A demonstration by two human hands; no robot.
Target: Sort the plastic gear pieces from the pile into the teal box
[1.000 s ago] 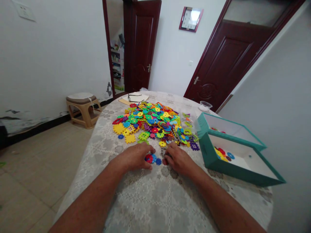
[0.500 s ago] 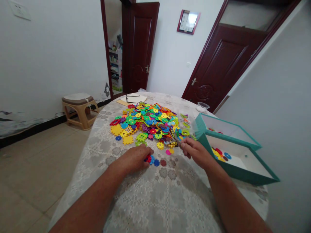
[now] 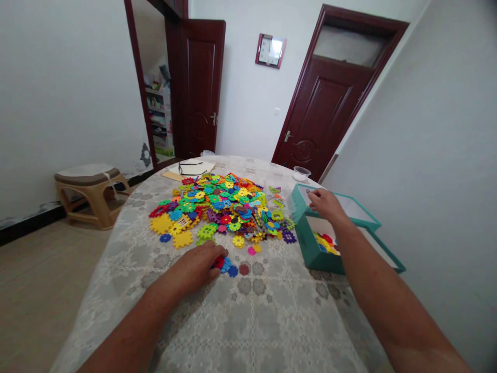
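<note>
A big pile of colourful plastic interlocking pieces [image 3: 225, 204] lies in the middle of the round table [image 3: 264, 321] with its lace cloth. My left hand [image 3: 196, 268] rests on the cloth in front of the pile, fingers curled down onto a small cluster of red and blue pieces [image 3: 225, 265]. My right hand [image 3: 325, 203] is stretched out over the rim of the far teal box [image 3: 297, 199], fingers pinched together on a small piece that I cannot make out clearly. The near teal box [image 3: 316, 256] holds a few red, yellow and blue pieces.
Glasses on a sheet of paper [image 3: 192, 168] lie at the table's far edge, and a small clear cup [image 3: 302, 172] stands behind the boxes. A low stool [image 3: 91, 189] is on the floor to the left. Two dark doors are in the back wall.
My right hand left the spot beside my left hand and moved right and away, up to the far teal box. My left hand stayed on the red and blue pieces. My head turned right.
</note>
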